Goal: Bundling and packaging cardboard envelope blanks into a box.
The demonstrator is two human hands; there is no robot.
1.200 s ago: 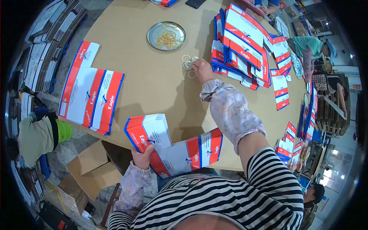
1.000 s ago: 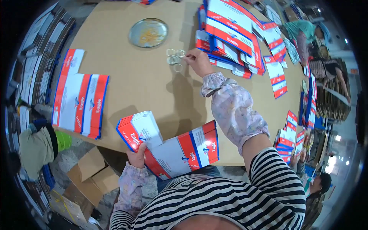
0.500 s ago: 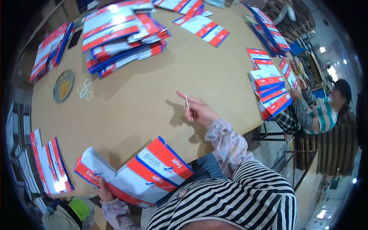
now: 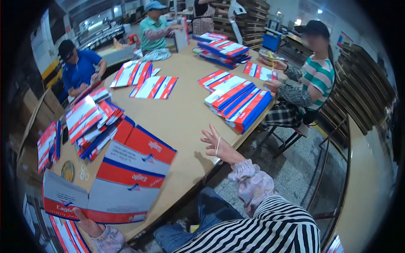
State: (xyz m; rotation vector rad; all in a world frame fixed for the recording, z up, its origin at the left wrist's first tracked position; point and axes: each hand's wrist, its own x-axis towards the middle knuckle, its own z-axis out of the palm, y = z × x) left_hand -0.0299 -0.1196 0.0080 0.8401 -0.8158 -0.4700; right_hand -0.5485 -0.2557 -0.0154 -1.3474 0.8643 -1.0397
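Observation:
My left hand (image 4: 87,221) grips a flat, partly unfolded printed carton (image 4: 122,195) by its lower left edge. The carton is white, red and blue, with one panel bent up along a crease. It is held tilted above the near left of the table (image 4: 192,173). Over the table's near edge, my right hand (image 4: 228,152) has its fingers spread. A pale rubber band (image 4: 217,146) loops around that hand, and nothing is gripped in it. Left of the carton's top, a stack of folded cartons (image 4: 84,118) is partly hidden behind it.
A small dish (image 4: 68,170) of yellowish bands and several loose pale rings (image 4: 84,173) lie at the left. More carton stacks (image 4: 242,103) stand along the right and far sides. A co-worker in a striped shirt (image 4: 317,78) sits at the right; others are at the far side.
The view has swung up and right. My left hand has raised the carton over the table. My right hand has opened, and the band held at its fingers now sits around the hand.

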